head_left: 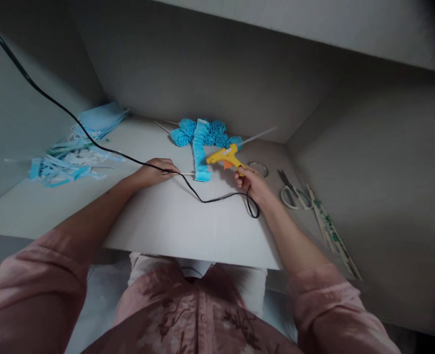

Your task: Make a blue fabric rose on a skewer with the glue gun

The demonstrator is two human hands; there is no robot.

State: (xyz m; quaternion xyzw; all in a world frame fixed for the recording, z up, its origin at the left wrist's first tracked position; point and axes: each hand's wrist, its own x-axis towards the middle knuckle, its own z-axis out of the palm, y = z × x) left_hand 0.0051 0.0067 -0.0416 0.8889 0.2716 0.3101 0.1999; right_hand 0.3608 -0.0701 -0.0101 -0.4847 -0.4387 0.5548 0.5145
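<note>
My right hand [252, 184] is wrapped round the handle of a yellow hot glue gun [227, 155] with an orange trigger. A clear glue stick [262, 133] juts from the gun's back end. The nozzle points left, at a pleated blue strip [199, 152] lying lengthwise on the tabletop; whether it touches I cannot tell. My left hand [160, 171] is closed on a thin wooden stick [185, 174], whose tip meets the strip's lower end. Behind the strip lie several blue rolled flowers [217, 129], some on wooden sticks.
A black cord [117, 154] crosses over my left hand to the glue gun. Blue sheets [101, 119] and cut scraps [64, 162] lie at left. Right of the gun are a tape roll [259, 169], scissors [295, 193] and green-marked sticks [331, 228]. Walls and an overhead panel [313, 29] enclose the table.
</note>
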